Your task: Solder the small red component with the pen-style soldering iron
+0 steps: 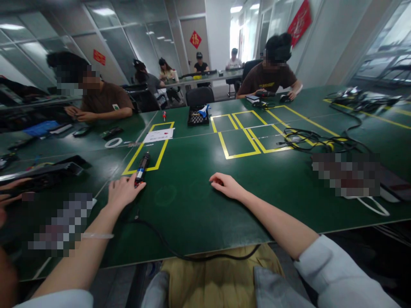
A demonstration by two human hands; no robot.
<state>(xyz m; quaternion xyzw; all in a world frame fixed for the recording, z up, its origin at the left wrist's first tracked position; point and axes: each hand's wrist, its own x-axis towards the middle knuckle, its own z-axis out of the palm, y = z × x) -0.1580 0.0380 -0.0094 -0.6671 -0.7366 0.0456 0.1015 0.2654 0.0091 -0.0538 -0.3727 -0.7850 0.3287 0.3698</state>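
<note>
My left hand (123, 192) closes on the near end of a dark cylindrical tool (142, 166).
Its blue-and-white band is too small to read. Beyond those fingers lies a white sheet (159, 135), print blurred; to their right, my right hand (227, 185) is half-open, loosely curled. Farther off, a co-worker's shirt (265, 76) shows yellow lettering, partly "ASSUP".

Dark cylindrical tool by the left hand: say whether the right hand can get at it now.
Probably yes: no object shows on the green tabletop between the right hand and the dark cylindrical tool; the left hand is at its near end, but the far end looks uncovered.
</note>
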